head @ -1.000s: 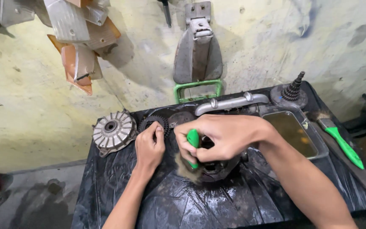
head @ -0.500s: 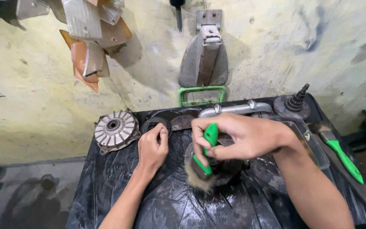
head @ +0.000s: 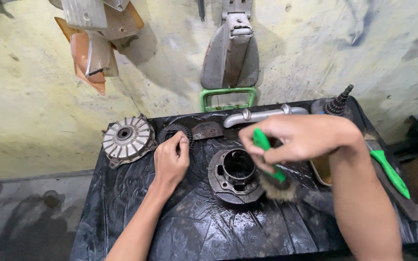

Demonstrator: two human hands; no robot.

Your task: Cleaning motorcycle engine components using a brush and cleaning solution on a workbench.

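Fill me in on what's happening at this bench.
A person is working at a table covered in black plastic sheet. The right hand grips a green-handled brush, its bristles against the rim of a dark round metal engine part in the middle. The left hand rests flat on the sheet beside a toothed sprocket. A finned silver hub, a curved metal pipe and another green-handled tool lie around.

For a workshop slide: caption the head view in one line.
Right hand holds a green-handled brush beside a round metal engine part while the left hand rests on black plastic sheeting.
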